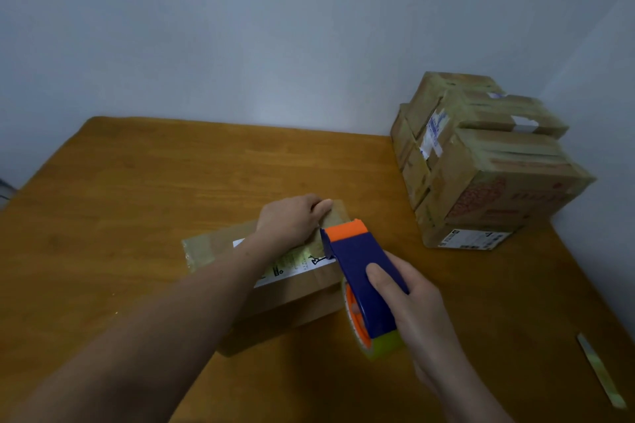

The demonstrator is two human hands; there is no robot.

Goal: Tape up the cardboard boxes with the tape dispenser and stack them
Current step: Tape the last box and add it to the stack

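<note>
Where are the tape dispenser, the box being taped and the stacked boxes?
tape dispenser (357, 268), head view, blue body
box being taped (295, 300), head view, near side
stacked boxes (508, 151), head view, taped top

You are looking down on a wooden desk (137, 182), its orange-brown top showing a plank grain and running out to a rounded far left corner. A plain, pale grey-blue back wall (240, 27) is rising straight behind the desk's far edge. A side wall (611, 96) of a similar pale tone is meeting it beyond the desk's far right corner. The room is sitting in dim, even light, and a faint brighter patch (275, 110) is showing low on the back wall, just above the far edge. Something dark (4, 191) is peeking in past the desk's left edge, too small to make out.
</note>
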